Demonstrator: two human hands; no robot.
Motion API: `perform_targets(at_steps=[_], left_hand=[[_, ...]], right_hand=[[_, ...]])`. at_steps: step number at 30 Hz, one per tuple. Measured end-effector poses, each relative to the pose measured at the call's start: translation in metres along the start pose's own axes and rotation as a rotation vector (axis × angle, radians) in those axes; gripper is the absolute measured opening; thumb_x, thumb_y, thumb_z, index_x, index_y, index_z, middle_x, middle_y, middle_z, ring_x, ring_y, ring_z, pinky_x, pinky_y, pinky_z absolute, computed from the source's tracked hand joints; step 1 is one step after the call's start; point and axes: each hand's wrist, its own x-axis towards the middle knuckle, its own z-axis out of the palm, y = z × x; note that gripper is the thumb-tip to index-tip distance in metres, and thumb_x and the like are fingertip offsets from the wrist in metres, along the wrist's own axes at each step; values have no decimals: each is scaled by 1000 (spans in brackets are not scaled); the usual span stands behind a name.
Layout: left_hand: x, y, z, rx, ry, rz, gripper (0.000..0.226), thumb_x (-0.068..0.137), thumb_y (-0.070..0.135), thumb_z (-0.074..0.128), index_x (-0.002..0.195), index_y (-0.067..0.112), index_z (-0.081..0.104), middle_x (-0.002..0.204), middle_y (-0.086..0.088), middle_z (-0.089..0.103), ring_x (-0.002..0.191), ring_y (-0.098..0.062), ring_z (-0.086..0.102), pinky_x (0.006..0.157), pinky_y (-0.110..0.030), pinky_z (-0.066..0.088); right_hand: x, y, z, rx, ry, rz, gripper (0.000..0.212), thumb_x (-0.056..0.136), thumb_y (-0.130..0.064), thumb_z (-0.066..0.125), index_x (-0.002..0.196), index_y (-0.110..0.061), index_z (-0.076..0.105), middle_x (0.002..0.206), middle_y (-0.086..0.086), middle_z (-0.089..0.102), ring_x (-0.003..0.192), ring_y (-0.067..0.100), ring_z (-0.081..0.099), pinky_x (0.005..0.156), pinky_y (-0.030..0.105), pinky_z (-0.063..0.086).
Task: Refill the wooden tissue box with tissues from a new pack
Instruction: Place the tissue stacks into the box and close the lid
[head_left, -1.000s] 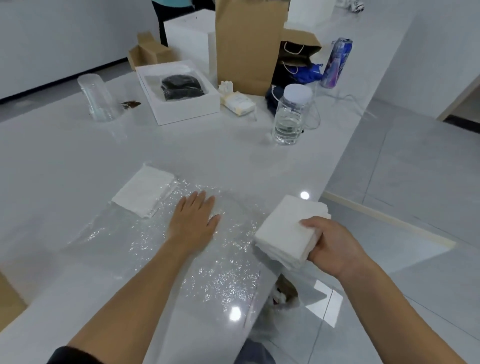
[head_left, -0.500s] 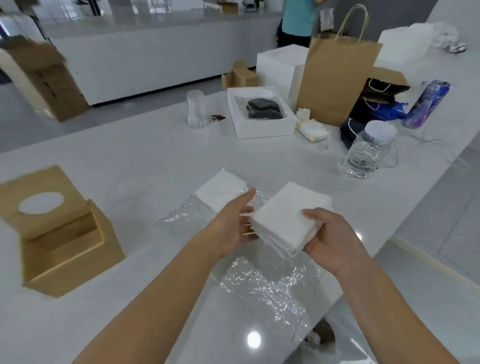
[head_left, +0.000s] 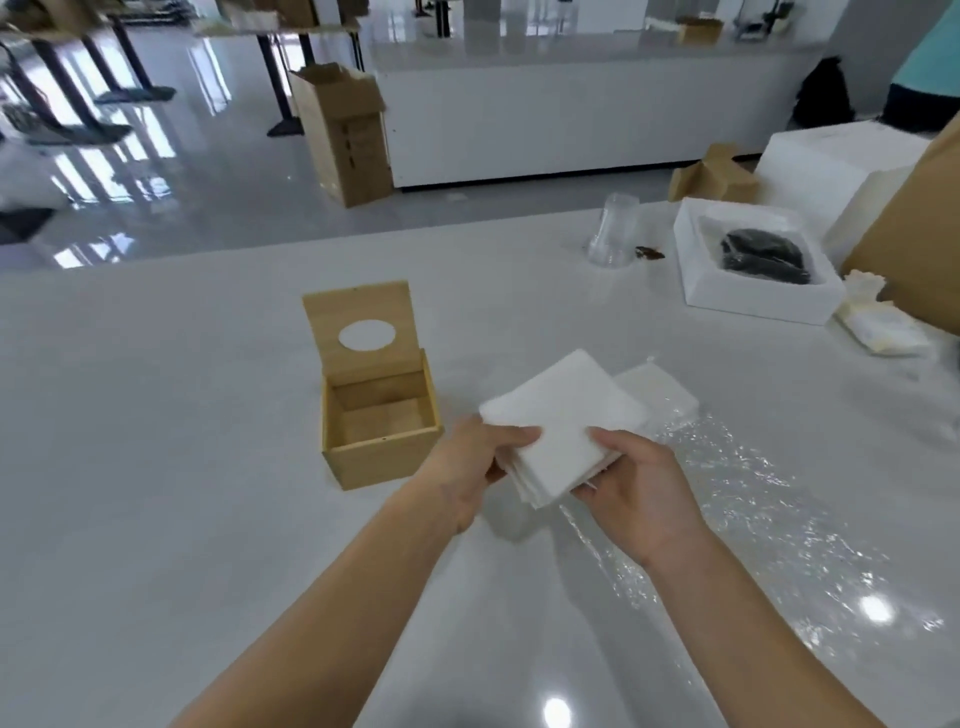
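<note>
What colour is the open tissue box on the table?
Light tan wood, plain; the square wooden tissue box shows clearly in the head view.

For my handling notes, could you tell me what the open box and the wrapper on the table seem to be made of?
The tissue box looks like light, matte wood, perhaps bamboo: tan panels with faint grain. The wrapper appears to be thin clear plastic film, crinkled and glinting, with the table showing through.
</note>
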Motion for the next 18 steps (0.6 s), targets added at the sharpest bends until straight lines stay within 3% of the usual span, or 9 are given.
perform_targets(at_steps=[3, 5, 8, 11, 13, 16, 18], left_hand=[[-6, 9, -24, -43, 17, 115, 51, 65, 10, 70, 114, 9, 59, 111, -9, 70, 104, -26, 64, 94, -37, 49], [-11, 17, -36, -78, 35, 138, 52, 61, 13, 66, 113, 10, 60, 113, -10, 69, 104, -27, 64, 94, -42, 49], [-17, 27, -58, -58, 52, 143, 57, 60, 15, 63, 117, 11, 57, 115, -11, 67, 105, -29, 63, 88, -42, 51], [-23, 34, -73, -15, -7, 136, 55, 60, 13, 61, 115, 11, 59, 109, -9, 68, 102, -27, 64, 81, -39, 51], [-23, 37, -81, 1, -8, 133, 55, 60, 13, 62, 115, 12, 59, 108, -7, 69, 101, -26, 64, 80, -39, 51], [-19, 39, -94, -31, 59, 147, 57, 63, 12, 65, 119, 12, 58, 116, -8, 68, 106, -27, 64, 89, -45, 52], [-16, 41, -103, -67, 111, 170, 50, 70, 7, 65, 119, 8, 57, 117, -10, 67, 105, -27, 64, 90, -43, 52]], right_hand=[[7, 10, 13, -34, -57, 34, 27, 77, -8, 56, 103, -12, 62, 101, 8, 67, 93, 24, 62, 86, 39, 47], [11, 12, 17, -52, -104, 60, 23, 76, -14, 59, 98, -12, 63, 98, 7, 67, 92, 23, 62, 93, 42, 44], [20, 15, 27, -142, -178, 107, 24, 77, -23, 61, 99, -13, 63, 92, 3, 68, 81, 16, 65, 89, 40, 45], [29, 17, 39, -293, -211, 128, 45, 79, -29, 63, 114, -1, 62, 114, 12, 67, 101, 22, 62, 92, 42, 43], [35, 17, 49, -347, -169, 106, 54, 75, -28, 67, 113, 9, 58, 118, 18, 64, 105, 26, 60, 89, 40, 45], [45, 16, 62, -455, -145, 37, 19, 73, -21, 68, 72, -2, 63, 75, 8, 64, 72, 17, 59, 64, 25, 46], [53, 17, 71, -537, -144, -18, 18, 80, -14, 66, 63, -10, 62, 64, -1, 65, 62, 13, 59, 60, 23, 45]])
